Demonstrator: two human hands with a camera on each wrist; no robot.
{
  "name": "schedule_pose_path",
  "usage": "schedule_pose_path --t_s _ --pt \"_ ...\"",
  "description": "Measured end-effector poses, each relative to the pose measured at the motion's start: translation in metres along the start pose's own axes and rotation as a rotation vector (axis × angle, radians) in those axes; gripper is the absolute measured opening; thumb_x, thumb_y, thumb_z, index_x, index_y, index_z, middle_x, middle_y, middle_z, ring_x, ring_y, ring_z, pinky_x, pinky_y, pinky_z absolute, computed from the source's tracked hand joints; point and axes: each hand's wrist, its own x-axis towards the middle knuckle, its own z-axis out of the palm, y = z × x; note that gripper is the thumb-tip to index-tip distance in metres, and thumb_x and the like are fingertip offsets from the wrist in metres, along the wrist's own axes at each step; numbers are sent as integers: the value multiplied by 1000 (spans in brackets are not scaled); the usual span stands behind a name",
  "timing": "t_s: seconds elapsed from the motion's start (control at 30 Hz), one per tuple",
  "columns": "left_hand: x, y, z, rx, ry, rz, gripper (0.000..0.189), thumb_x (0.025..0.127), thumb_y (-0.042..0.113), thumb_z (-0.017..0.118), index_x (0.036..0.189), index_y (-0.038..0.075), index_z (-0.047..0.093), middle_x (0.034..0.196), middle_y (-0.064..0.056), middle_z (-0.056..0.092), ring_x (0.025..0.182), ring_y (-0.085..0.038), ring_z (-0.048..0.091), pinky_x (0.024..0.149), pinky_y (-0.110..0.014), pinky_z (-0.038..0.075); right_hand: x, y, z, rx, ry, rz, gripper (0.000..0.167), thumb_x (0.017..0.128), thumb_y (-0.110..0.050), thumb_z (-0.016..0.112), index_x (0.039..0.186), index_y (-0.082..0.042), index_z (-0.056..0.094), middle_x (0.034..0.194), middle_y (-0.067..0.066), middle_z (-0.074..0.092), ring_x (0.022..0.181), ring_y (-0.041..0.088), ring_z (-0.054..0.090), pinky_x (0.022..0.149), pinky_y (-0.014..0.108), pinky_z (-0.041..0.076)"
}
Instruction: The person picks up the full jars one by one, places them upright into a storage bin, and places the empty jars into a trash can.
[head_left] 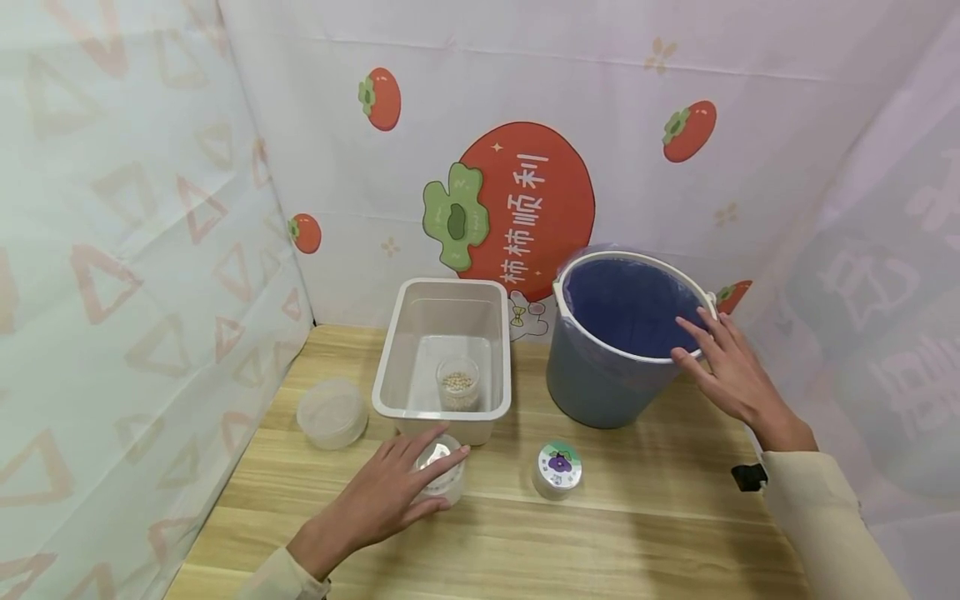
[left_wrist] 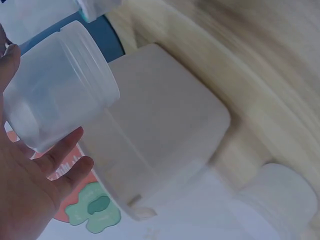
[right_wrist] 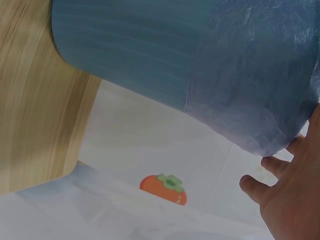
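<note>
My left hand (head_left: 382, 492) is at a translucent plastic jar (left_wrist: 60, 85) in front of the beige bin, with thumb and fingers on opposite sides of it. One finger crosses its top in the head view. My right hand (head_left: 731, 371) is at the right rim of a blue-grey bucket (head_left: 611, 392) lined with thin clear plastic. Its fingers are spread, and in the right wrist view their tips meet the lined edge. Inside the beige bin (head_left: 386, 392) stands a clear cup (head_left: 459, 383) with pale grains in it.
Left of the bin sits a translucent round container (head_left: 332, 415). A small jar (head_left: 558, 470) with a purple and green lid label stands in front of the bucket. A black clip-like object (head_left: 747, 477) lies by the right sleeve. Printed sheets (head_left: 322, 125) wall the wooden table.
</note>
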Motion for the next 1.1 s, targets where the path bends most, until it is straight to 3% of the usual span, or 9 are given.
schedule_pose_path --t_s 0.57,0.83,1.1 --pt "40 -5 -40 39 -23 21 75 100 61 71 166 35 46 169 -12 47 137 -30 61 110 -51 52 -1 -1 1 1 3 16 70 113 -49 51 171 -13 36 182 24 15 169 48 -3 126 82 5" --pt "61 -8 -49 42 -14 27 73 101 59 70 166 34 48 172 -12 42 143 -30 58 115 -53 49 0 0 0 1 8 13 70 113 -48 52 171 -13 36 181 23 16 169 48 -2 125 84 8" --pt "86 -11 -56 36 -65 -1 73 102 58 71 167 36 45 173 -11 40 149 -30 53 120 -54 47 -1 0 0 1 8 14 70 113 -49 53 170 -13 37 181 24 17 169 48 -2 125 84 8"
